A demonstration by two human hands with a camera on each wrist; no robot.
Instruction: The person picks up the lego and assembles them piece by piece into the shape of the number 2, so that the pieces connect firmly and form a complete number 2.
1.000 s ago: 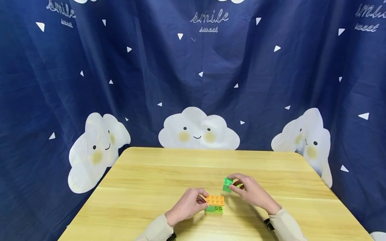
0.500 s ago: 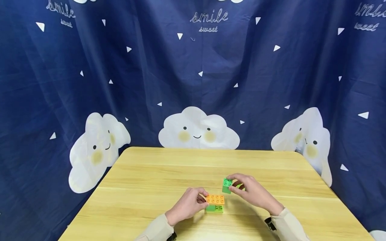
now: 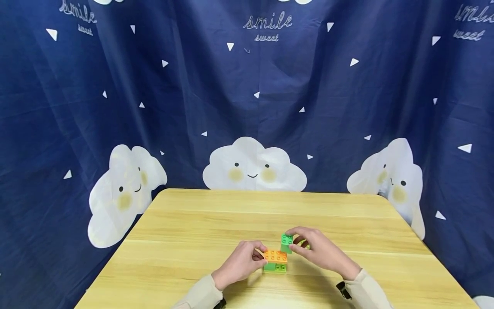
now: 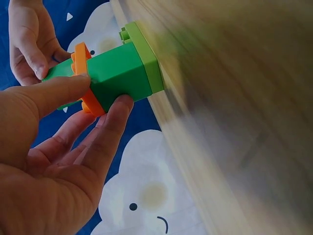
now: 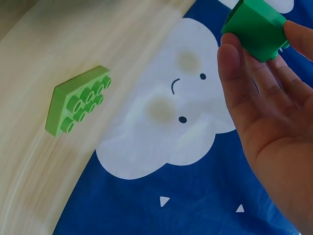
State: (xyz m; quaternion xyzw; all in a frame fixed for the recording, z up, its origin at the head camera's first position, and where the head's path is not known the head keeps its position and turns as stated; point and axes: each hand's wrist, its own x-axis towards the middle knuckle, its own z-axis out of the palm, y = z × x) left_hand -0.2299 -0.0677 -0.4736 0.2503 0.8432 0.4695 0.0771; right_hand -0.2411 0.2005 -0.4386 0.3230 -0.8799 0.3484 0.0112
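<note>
In the head view, my left hand (image 3: 240,264) grips the left end of a small stack of toy building bricks. The stack has an orange studded plate (image 3: 276,256) on top, a green brick (image 4: 117,73) under its left part, and a lime plate (image 4: 149,58) at the bottom on the table. Its thumb and fingers lie on the orange plate and the green brick in the left wrist view. My right hand (image 3: 320,249) pinches a second green brick (image 3: 286,243), four studs up, which overlaps the orange plate's back right corner in the head view.
A loose lime plate (image 5: 80,100) with several studs lies on the wooden table (image 3: 185,240), mostly hidden behind my right hand in the head view. Behind the table hangs a dark blue curtain (image 3: 185,107) with printed clouds.
My right hand has brought the second green brick left and toward me, from behind the stack to the orange plate's back right corner. The left hand and the stack have stayed put.
</note>
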